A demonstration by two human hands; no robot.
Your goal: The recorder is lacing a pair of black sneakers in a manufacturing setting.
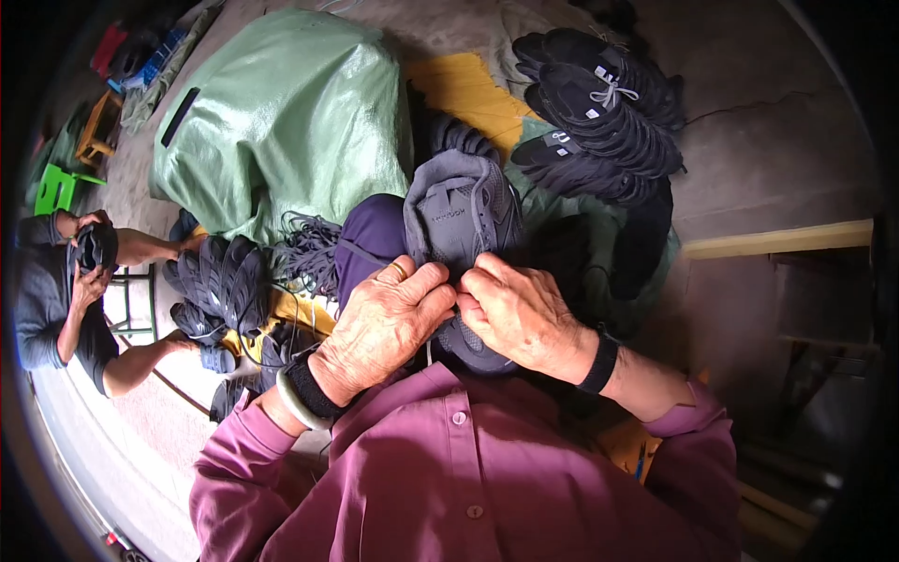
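A dark grey sneaker [449,201] stands upright in front of my chest, its heel end away from me and its toe end toward me. Across its middle my left hand [384,314] is closed, thumb and fingers pressed against the shoe's upper. My right hand [526,314] meets it from the other side, fingertips pinched together over the front of the shoe. Whatever lies between the right fingertips is hidden, and the fingers cover much of the lacing area. Behind the left hand shows a dark purple cloth-covered knee [370,234].
A large pale green sack [290,122] bulges ahead on the left. Dark shoe parts are stacked [609,117] at the far right. Black laces [312,251] and more shoe uppers [220,281] lie at left, near another person [70,290] holding a dark item. Green stool [58,187] stands farther left.
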